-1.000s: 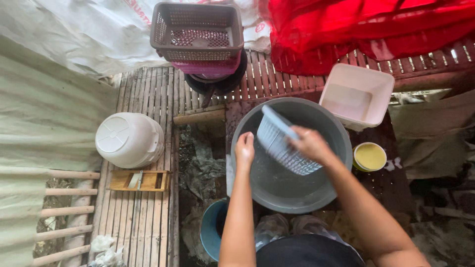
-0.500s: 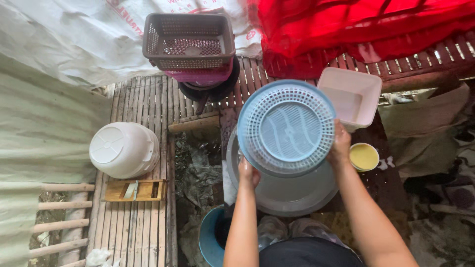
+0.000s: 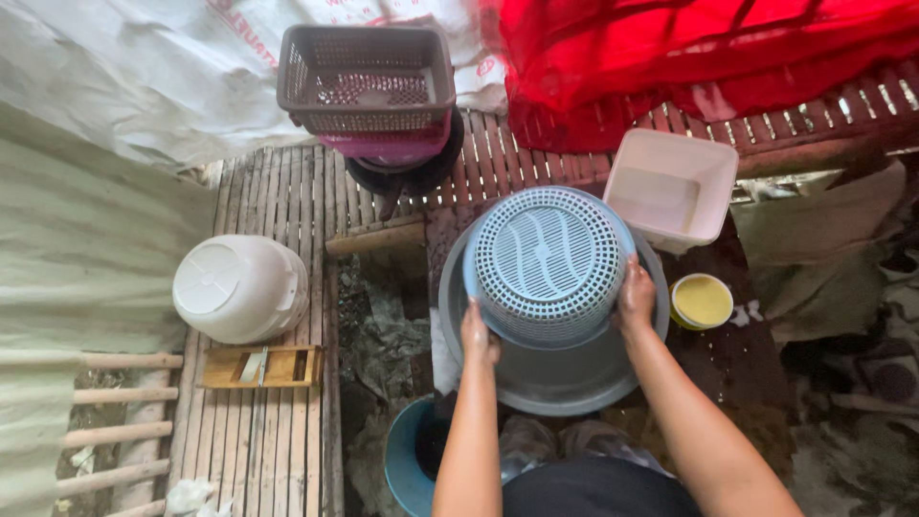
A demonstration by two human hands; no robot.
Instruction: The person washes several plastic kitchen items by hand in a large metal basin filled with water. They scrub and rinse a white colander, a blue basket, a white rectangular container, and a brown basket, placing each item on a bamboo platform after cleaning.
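Colander (image 3: 548,263) has dropped lower since the earlier frame, now bottom-up over the grey basin (image 3: 565,383). Left hand (image 3: 477,333) and right hand (image 3: 636,295) fingers clamp its rim on opposite sides. White tub (image 3: 670,187) and yellow bowl (image 3: 702,301) sit nearby.

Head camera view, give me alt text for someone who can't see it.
Both hands, left hand and right hand, hold an upturned blue perforated colander over a grey metal basin. A white square tub and yellow bowl sit right; a brown basket behind.
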